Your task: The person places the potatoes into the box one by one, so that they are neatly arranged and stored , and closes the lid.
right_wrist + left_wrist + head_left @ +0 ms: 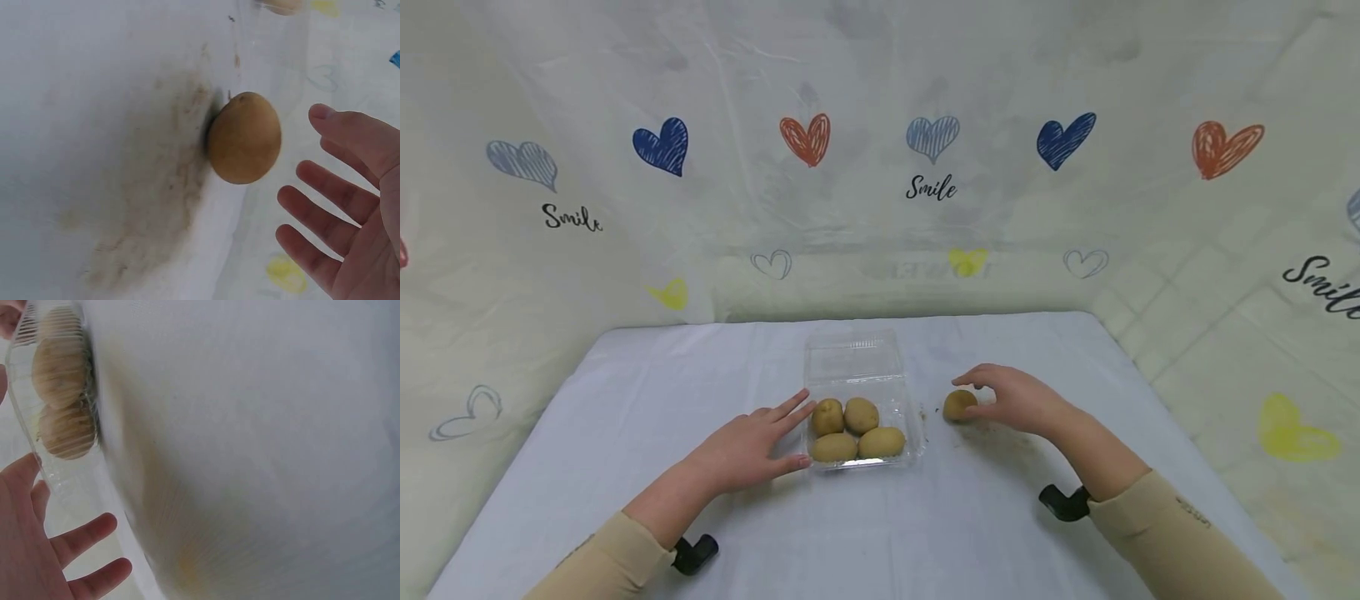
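Note:
A clear plastic clamshell box [892, 406] lies with its lid [852, 358] folded back, away from me. Inside it sit several tan potatoes [882, 442], also visible through the box's side in the left wrist view. My left hand [747, 450] is at the box's left side, fingers spread and fingertips against its edge. One more potato [245, 139] lies on the cloth to the right of the box. Around that potato my right hand [1021, 402] hovers with thumb and fingers apart; the right wrist view shows a gap between them and it.
A white cloth [880, 533] covers the table, with brown dirt smears [169, 187] beside the loose potato. Behind the table hangs a pale sheet [865, 217] printed with hearts and the word Smile. Dark wrist cameras [695, 554] sit under both sleeves.

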Demonstrator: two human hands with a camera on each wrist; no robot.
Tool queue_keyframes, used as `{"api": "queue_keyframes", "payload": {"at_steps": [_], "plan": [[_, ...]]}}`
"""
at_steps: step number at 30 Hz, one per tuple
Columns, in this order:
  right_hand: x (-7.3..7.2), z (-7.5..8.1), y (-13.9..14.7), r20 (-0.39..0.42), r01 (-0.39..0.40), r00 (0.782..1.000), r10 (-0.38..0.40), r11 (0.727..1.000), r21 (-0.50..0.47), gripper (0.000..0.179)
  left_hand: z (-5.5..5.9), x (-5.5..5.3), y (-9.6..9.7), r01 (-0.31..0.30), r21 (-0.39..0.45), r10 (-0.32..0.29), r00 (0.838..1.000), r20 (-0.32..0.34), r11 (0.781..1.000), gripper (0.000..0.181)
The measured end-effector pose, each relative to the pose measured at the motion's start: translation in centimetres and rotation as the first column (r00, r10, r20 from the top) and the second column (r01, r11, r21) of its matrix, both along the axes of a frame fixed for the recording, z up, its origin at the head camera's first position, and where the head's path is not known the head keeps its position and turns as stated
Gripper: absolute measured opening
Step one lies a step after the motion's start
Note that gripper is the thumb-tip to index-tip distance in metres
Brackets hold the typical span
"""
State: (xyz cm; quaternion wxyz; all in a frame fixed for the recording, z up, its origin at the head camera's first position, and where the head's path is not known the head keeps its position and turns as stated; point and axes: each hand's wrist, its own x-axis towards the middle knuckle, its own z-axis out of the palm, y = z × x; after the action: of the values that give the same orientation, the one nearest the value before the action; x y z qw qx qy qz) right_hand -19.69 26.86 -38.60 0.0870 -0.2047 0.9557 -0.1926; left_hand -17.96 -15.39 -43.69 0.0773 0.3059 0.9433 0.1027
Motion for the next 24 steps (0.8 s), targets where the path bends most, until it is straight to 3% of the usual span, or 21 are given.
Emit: {"api": "queue_keyframes", "payload": {"at_steps": [10,24], "plan": [[-0.9,-2.2,-0.5,-0.043,0.009,0.999,-0.005,0.996,0.094,0.042,0.1,0.0,0.0,0.005,-0.002,-0.005,1.0,-0.001,1.0,0.087],[-1.4,-3.8,-1.3,-0.122,-0.073,0.988,0.095,0.983,0.169,0.041,0.2,0.2,0.0,-0.014,0.004,0.014,1.0,0.012,1.0,0.086]]}}
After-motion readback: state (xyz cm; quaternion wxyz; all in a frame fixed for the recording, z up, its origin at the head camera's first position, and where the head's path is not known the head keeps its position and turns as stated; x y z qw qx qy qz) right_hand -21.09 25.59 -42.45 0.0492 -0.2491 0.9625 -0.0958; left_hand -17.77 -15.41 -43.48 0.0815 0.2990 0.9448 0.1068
